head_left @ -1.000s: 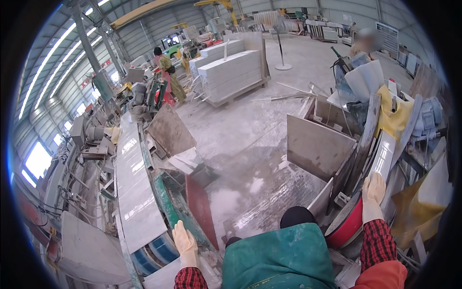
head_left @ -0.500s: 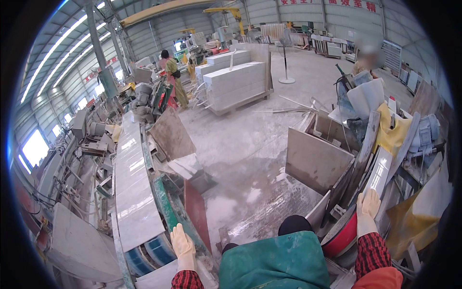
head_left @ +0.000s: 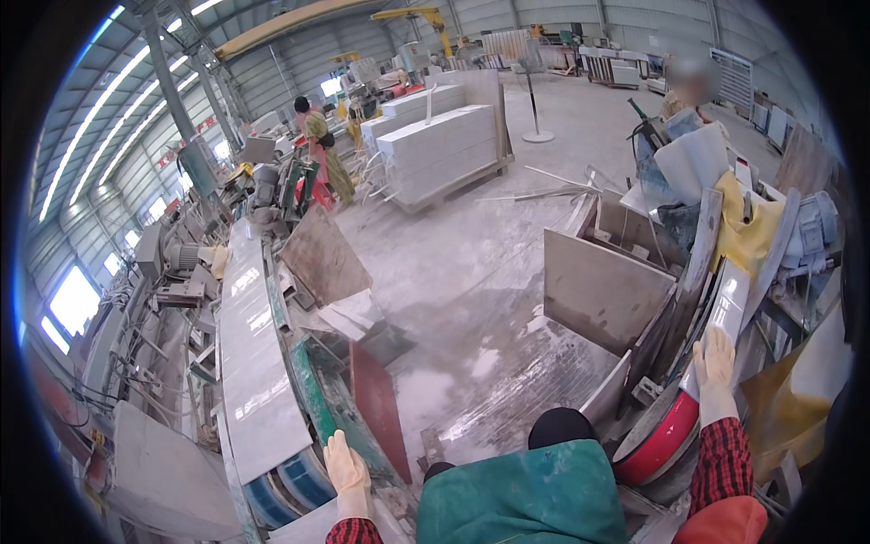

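Observation:
My left hand [head_left: 347, 462], in a cream rubber glove, rests with its fingers stretched out on the green edge rail [head_left: 310, 388] of the left conveyor. Beside it, a row of glossy pale stone slabs [head_left: 258, 363] lies along that conveyor, and blue rollers [head_left: 304, 479] show at its near end. On my right, a narrow glossy white stone strip [head_left: 728, 304] leads away under a yellow cloth [head_left: 748, 227]. My gloved right hand [head_left: 715, 363] lies on the near part of this strip, fingers extended forward, just above a red-rimmed wheel [head_left: 660, 444].
A brown board [head_left: 603, 290] leans inside the right machine. Beyond the wet floor stand stacked white stone blocks [head_left: 439, 145] on a pallet, and a pedestal fan [head_left: 535, 100]. A co-worker [head_left: 322, 154] stands by the left machinery; another person [head_left: 684, 95] is behind the right machine.
My right hand has shifted a little forward along the white strip. My left hand stays on the green rail. The whole view has turned slightly.

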### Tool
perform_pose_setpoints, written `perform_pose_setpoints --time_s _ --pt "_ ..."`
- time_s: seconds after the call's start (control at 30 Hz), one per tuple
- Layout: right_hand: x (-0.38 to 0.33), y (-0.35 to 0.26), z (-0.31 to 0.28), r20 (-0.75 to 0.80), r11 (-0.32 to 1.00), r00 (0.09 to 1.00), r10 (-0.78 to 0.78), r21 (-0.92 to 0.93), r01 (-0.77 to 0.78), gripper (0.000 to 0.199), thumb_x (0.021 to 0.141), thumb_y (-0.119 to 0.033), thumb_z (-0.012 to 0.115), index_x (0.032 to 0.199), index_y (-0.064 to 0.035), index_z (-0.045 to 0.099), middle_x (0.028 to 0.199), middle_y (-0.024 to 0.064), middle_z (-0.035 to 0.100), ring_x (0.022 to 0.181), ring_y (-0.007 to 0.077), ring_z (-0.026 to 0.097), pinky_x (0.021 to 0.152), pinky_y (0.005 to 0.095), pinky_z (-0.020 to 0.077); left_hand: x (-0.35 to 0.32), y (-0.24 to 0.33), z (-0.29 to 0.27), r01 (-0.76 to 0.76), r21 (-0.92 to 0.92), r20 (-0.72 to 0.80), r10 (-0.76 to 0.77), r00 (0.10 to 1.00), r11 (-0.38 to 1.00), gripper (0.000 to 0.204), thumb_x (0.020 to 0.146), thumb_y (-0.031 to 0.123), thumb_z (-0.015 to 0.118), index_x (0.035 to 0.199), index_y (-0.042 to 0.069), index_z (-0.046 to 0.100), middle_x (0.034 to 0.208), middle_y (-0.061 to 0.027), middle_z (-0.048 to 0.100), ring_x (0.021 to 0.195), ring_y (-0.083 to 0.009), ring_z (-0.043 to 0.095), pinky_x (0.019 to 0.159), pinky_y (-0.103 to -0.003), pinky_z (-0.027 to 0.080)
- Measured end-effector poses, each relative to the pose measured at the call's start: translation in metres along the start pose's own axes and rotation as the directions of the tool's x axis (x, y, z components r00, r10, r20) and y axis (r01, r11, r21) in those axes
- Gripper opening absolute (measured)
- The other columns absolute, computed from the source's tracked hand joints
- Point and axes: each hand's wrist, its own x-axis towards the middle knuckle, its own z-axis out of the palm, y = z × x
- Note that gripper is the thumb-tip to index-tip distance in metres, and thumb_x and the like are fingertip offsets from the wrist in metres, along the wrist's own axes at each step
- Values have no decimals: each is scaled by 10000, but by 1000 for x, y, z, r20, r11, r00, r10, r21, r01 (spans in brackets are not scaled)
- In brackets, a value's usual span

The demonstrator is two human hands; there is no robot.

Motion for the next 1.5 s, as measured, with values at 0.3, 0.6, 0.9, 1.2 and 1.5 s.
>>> perform_pose_setpoints --time_s 0.3,0.6,0.9,1.2,1.5 --pt "55 8 4 79 988 985 152 -52 -148 512 982 -367 515 1452 -173 451 1477 45 472 1376 255 416 1112 449 339 5 13 -9 -37 -25 -4 37 999 999 406 893 -1 487 1289 -70 539 1153 -284 605 1076 -463 539 1000 -499 409" --pt "86 21 26 12 967 976 215 -142 -212 530 995 -382 500 1472 -159 436 1513 78 443 1412 262 386 1118 456 342 6 21 -10 29 -81 36 -27 999 996 415 883 -22 484 1292 -65 542 1158 -271 605 1081 -461 536 1009 -497 407" --pt "89 10 14 123 962 959 255 -132 -239 564 988 -420 496 1460 -114 450 1537 111 417 1406 288 390 1118 482 349 8 18 -15 1 -39 29 0 1000 999 433 879 -14 507 1309 -58 532 1174 -276 593 1080 -463 533 991 -497 419" --pt "-29 -23 -8 -1 982 986 165 -90 -165 628 937 -462 565 1398 -45 481 1436 174 495 1362 349 423 1106 462 355 17 38 -35 121 -42 24 -120 992 992 386 862 -14 511 1246 -37 542 1152 -257 581 1051 -451 523 943 -491 436" --pt "-105 -67 -41 162 896 886 433 29 -443 834 743 -431 791 1421 -140 403 1445 165 427 1295 432 458 1118 512 392 22 36 -48 202 -90 32 -200 979 975 216 843 -22 511 1056 9 529 1000 -201 550 974 -414 521 873 -477 435"
